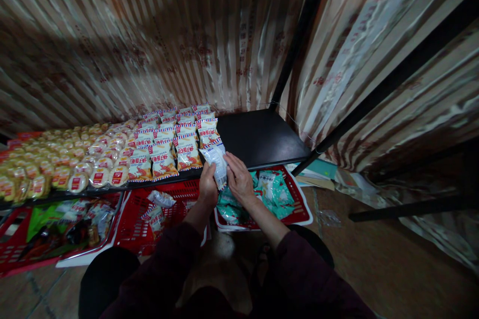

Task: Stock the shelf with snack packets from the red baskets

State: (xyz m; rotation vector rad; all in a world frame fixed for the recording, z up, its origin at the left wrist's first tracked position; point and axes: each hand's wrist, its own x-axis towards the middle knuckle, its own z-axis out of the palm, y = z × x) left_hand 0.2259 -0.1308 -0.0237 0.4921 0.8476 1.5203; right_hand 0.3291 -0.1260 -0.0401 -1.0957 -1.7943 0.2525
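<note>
Between my two hands is a small snack packet [216,162], its pale printed back with a barcode facing up. My left hand [208,185] grips its left edge, thumb on top. My right hand [239,178] holds the right edge with the fingers along it. The packet is at the front edge of a black shelf [262,137], at the right end of rows of orange-and-white snack packets [162,159]. Those packets lie face up with striped ends. Below my right hand, a red basket [301,207] holds green snack packets [275,189].
Round wrapped pastries [78,179] cover the shelf's left part. Below the shelf are a red basket [129,224] with a few packets and another basket [11,259] of mixed goods. Black metal posts [299,45] rise at right before a pleated curtain [209,35].
</note>
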